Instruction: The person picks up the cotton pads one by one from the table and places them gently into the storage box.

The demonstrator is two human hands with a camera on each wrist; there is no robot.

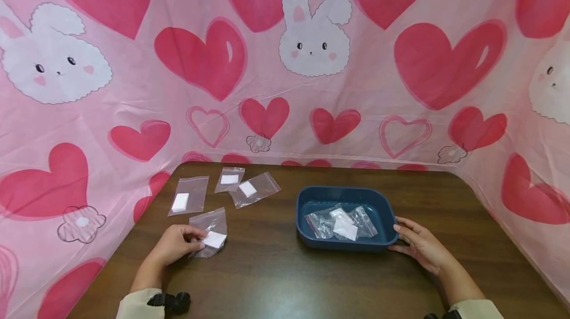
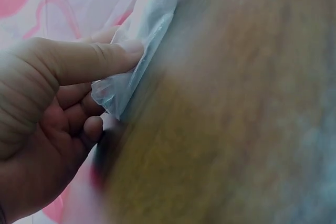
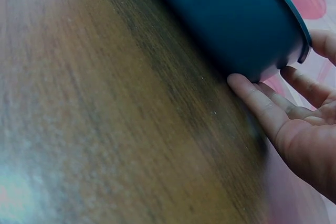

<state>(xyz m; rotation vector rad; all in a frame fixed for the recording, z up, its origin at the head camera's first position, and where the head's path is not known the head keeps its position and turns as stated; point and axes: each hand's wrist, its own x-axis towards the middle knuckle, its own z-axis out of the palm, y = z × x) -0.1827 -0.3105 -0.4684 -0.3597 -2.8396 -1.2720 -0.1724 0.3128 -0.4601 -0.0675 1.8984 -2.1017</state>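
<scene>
The left hand (image 1: 175,246) pinches a clear bag (image 1: 212,225) with a white piece (image 1: 215,240), on the table's (image 1: 262,279) left; three similar bags (image 1: 229,179) lie farther off. The right hand (image 1: 425,247), fingers spread, touches the right end of a blue bin (image 1: 343,246) containing more bags (image 1: 345,227).

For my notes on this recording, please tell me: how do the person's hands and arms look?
The left hand and right hand wear no gloves. The left sleeve and right sleeve are beige, ending short of the hands. A small black device sits at the left one; a black piece at the right shows only partly.
</scene>
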